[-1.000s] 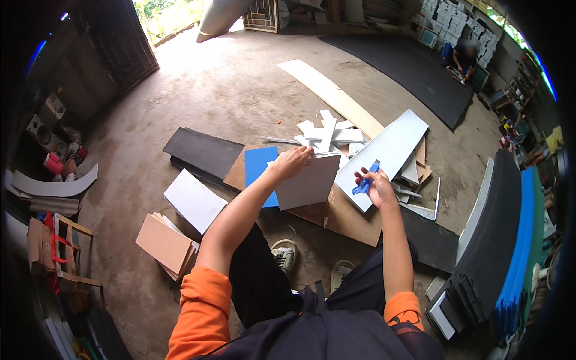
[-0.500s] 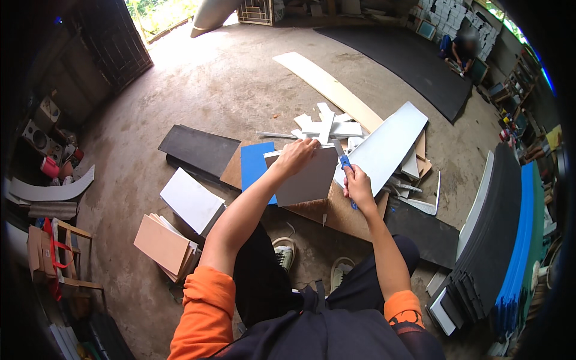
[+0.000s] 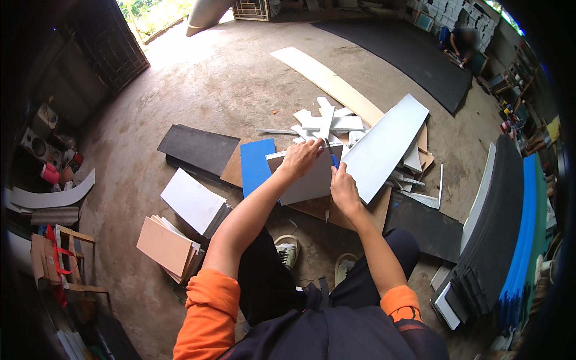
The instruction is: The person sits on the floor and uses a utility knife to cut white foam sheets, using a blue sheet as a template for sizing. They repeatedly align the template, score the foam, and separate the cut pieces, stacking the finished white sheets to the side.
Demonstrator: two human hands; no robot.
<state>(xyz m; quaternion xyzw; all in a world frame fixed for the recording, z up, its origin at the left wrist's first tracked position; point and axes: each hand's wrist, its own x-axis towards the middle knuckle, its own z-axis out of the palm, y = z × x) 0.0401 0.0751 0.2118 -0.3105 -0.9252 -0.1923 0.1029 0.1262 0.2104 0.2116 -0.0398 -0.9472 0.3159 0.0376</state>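
In front of me a pair of foam-like sheets, grey with pale edges (image 3: pixel 307 185), stands on edge. My left hand (image 3: pixel 302 157) is closed over their upper edge, fingers gripping it from above. My right hand (image 3: pixel 344 185) is wrapped round a blue-handled utility knife (image 3: pixel 334 159). The knife points up and away from me, its tip close to the left fingertips at the sheets' top edge. Whether the blade touches the sheets, I cannot tell. A flat blue sheet (image 3: pixel 257 163) lies just left of them, and brown board (image 3: pixel 375 211) lies underneath.
White offcuts (image 3: pixel 339 123) are heaped beyond my hands. A long white panel (image 3: pixel 387 147) lies to the right. Stacks of white sheets (image 3: pixel 191 195) and tan sheets (image 3: pixel 162 245) are at left, black boards (image 3: pixel 201 147) behind. Bent black sheets (image 3: pixel 495 225) stand far right. Another person (image 3: pixel 461 45) works at the back.
My right hand has moved left and slightly down, bringing the knife over to the sheets' top edge beside my left fingers. The left hand keeps its grip.
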